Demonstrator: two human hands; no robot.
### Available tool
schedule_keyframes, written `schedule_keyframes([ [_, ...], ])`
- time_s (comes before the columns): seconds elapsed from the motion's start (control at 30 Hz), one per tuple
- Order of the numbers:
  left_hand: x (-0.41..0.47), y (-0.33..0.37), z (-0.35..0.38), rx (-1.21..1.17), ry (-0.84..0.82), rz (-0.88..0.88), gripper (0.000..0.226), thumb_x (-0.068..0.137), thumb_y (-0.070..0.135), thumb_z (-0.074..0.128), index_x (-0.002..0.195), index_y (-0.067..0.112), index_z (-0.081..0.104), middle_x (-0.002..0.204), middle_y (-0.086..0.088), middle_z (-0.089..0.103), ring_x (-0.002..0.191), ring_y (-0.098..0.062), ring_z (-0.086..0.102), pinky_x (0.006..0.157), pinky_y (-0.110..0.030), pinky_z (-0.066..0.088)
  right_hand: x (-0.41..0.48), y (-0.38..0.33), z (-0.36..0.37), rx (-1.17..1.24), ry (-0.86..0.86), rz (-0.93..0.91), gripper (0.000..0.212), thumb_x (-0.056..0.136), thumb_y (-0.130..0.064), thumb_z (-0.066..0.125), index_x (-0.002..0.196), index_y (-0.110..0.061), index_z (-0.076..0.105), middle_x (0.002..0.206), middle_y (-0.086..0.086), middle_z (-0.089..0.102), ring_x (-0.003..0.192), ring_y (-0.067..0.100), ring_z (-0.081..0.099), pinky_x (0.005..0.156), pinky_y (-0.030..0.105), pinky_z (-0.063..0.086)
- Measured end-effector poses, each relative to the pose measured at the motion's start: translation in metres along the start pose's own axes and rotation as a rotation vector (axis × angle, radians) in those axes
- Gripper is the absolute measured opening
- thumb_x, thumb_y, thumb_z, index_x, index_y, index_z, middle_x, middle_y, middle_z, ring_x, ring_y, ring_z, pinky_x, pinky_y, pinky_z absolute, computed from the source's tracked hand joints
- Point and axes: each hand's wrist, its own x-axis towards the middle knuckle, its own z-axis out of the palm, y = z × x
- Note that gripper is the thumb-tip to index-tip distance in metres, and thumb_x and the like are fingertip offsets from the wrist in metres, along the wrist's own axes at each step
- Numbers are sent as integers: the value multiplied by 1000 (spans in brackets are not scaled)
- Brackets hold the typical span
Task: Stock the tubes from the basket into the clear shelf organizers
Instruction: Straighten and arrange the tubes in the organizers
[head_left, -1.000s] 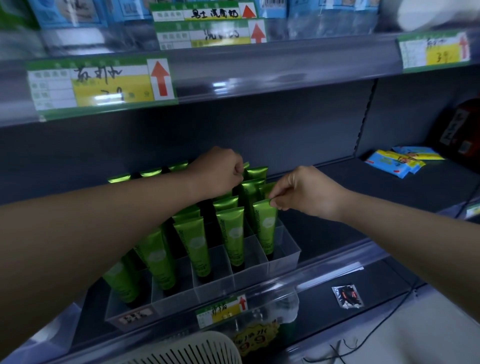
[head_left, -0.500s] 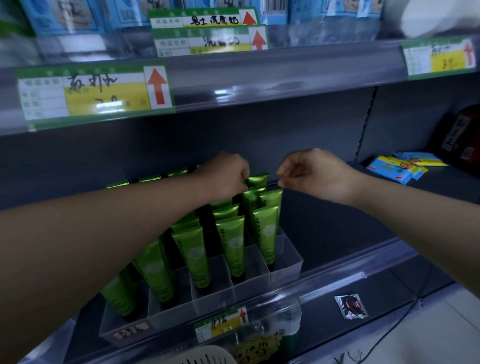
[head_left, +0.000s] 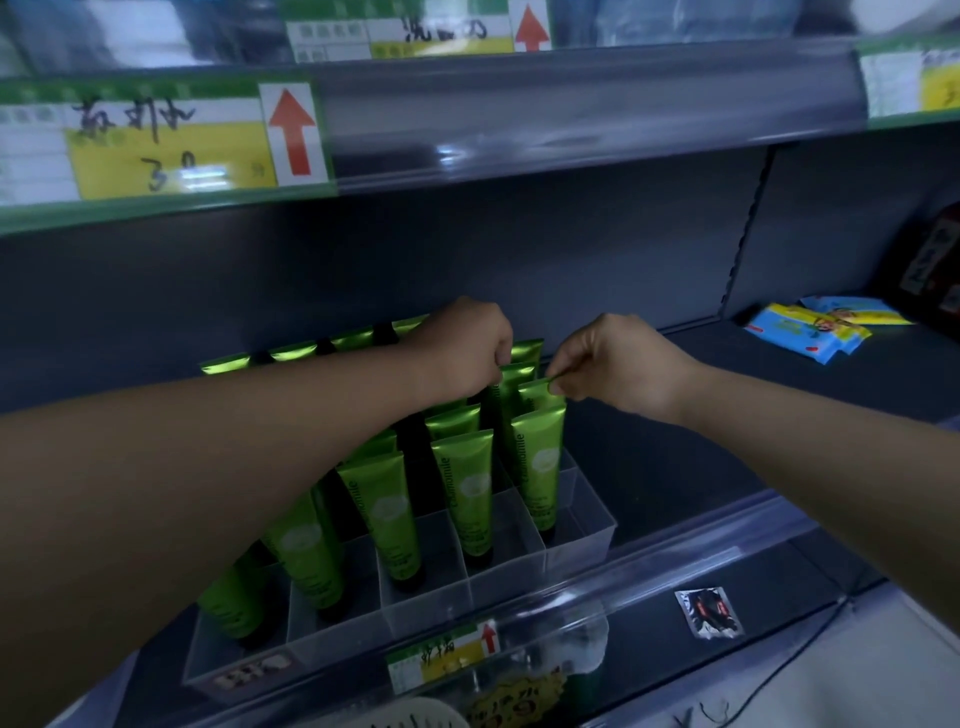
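Several green tubes (head_left: 470, 493) stand cap down in a clear shelf organizer (head_left: 582, 540) with divided lanes on the dark middle shelf. My left hand (head_left: 462, 348) reaches over the back rows, its curled fingers gripping the top of a tube in the second lane from the right. My right hand (head_left: 608, 364) pinches the crimped top edge of a green tube (head_left: 535, 387) at the back of the rightmost lane. The white basket (head_left: 410, 717) shows only as a rim at the bottom edge.
Blue and yellow packets (head_left: 810, 332) lie on the shelf to the right. A small foil sachet (head_left: 709, 610) lies on the lower shelf. Price labels (head_left: 156, 140) with red arrows line the upper shelf edge (head_left: 571, 119). A dark cable (head_left: 779, 675) trails at the bottom right.
My right hand rose from the front tube of the rightmost lane, moved back, then came down to pinch a tube top further back. My left hand stayed over the back rows.
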Motion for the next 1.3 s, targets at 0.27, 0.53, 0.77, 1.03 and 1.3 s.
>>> schedule_keyframes([
  [0.27,-1,1,1,16,19,-24,18,79,3,65,92,13,72,99,-6,69,93,-22,64,79,-26,50,5,-5,4,106,-66,32,8,77,-9,75,84,-11,74,68,-2,68,63,8,63,72,22,56],
  [0.53,-4,2,1,35,38,-29,18,79,5,64,91,15,71,99,-8,68,92,-24,63,74,-25,48,8,-10,11,60,-65,-10,8,77,-12,76,84,-14,76,73,-4,68,65,1,59,70,17,51],
  [0.77,-5,2,1,21,41,-14,17,79,7,68,94,12,72,99,-6,70,94,-21,64,72,-21,42,5,-9,9,60,-83,13,11,77,-16,76,87,-17,76,85,0,73,77,5,62,73,15,50],
  [1.03,-4,-4,-21,-91,31,-17,21,73,15,78,92,9,73,92,-2,72,88,-14,66,72,-19,44,11,-14,-15,191,-82,45,15,78,-16,75,89,-6,74,78,8,70,64,9,59,68,19,54],
  [1.3,20,-26,-35,-95,112,-81,22,81,-1,57,97,7,70,99,-9,71,96,-21,65,79,-23,45,42,-5,-19,22,65,43,17,82,-11,68,98,-6,71,92,10,70,83,19,63,89,38,53],
])
